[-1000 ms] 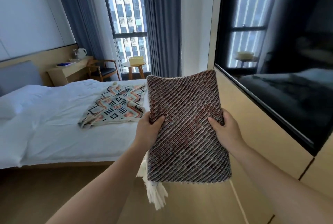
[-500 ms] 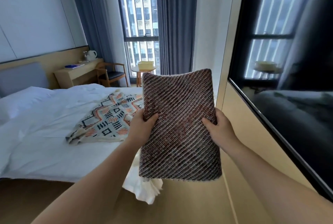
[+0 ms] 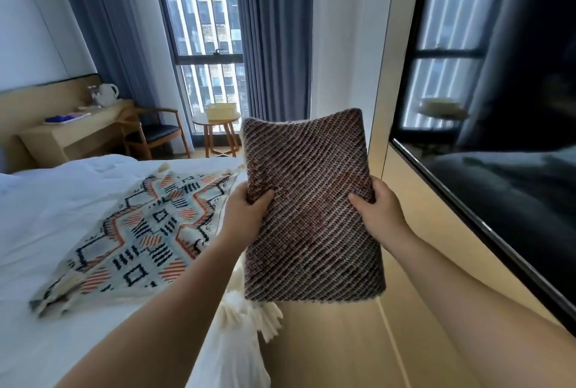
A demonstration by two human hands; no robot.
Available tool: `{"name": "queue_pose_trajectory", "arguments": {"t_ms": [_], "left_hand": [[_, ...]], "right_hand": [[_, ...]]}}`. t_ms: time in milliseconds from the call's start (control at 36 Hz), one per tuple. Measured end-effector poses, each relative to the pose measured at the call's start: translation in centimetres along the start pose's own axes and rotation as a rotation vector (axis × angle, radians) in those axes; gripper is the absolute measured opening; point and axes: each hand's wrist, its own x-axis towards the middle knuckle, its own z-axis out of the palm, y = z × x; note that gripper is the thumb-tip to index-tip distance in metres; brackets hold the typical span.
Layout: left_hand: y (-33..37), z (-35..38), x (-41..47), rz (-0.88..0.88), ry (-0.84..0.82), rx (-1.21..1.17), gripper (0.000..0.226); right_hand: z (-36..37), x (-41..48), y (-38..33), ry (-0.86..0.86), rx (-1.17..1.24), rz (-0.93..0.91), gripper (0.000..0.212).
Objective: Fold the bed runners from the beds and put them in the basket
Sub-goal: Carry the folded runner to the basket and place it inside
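Floor aisle under runner, beside bed

I am standing in a hotel bedroom. I am looking at a big bed with white sheets, a desk with a kettle, a chair, long blue curtains and a big TV on the wall.

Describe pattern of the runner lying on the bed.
Flat woven bed runner: black-and-orange geometric zigzags on pale ground; head view.
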Motion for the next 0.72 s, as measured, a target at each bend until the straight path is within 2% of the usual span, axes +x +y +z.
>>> {"name": "queue_pose_trajectory", "arguments": {"t_ms": [167, 306, 556, 722], "left_hand": [[-1.5, 0.9, 9.8, -0.022, -0.056, -0.050, 0.022], [-3.2, 2.9, 15.8, -0.018, -0.092, -0.019, 0.030], [-6.5, 8.0, 25.8, -0.034, -0.065, 0.046, 0.026], [-8.3, 13.7, 33.5, -0.059, -0.043, 0.044, 0.032]], "right_hand": [[3.5, 7.9, 1.1, 0.073, 0.011, -0.001, 0.030], [5.0, 13.2, 3.0, 0.094, -0.004, 0.044, 0.024], [5.8, 24.6, 8.3, 0.054, 0.000, 0.059, 0.034], [5.1, 34.9, 12.9, 0.013, 0.055, 0.059, 0.034]]}}
